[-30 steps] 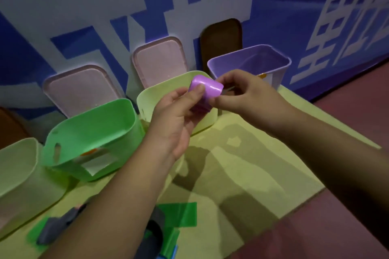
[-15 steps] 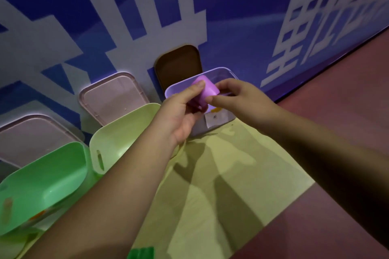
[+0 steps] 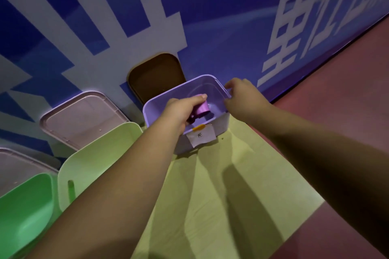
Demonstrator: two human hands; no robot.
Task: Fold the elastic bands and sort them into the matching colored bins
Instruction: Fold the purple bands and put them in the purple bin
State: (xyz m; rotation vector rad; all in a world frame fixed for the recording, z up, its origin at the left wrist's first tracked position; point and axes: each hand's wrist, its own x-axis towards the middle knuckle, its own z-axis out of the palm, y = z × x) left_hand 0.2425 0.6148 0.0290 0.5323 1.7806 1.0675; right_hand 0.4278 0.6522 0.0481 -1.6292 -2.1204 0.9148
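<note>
Over yellow mat (image 3: pixel 242 195), blue wall (image 3: pixel 221 27) behind: left grip (image 3: pixel 181 111) holds purple band (image 3: pixel 202 108) in bin (image 3: pixel 216 84); right grip (image 3: pixel 242 96) unclear.

- We saw a purple bin (image 3: pixel 210 82) of smooth, faintly glossy plastic.
- Its label (image 3: pixel 201 135) looked like matt paper.
- The purple band (image 3: pixel 202 108) had a satiny sheen.
- The yellow mat (image 3: pixel 231 195) looked matt.

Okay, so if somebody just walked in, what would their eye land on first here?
The left hand in the middle, its fingers curled round a folded purple elastic band held in the opening of the purple bin. The right hand sits at that bin's right rim. Behind it all, a blue wall with big white characters fills the top of the view.
</note>
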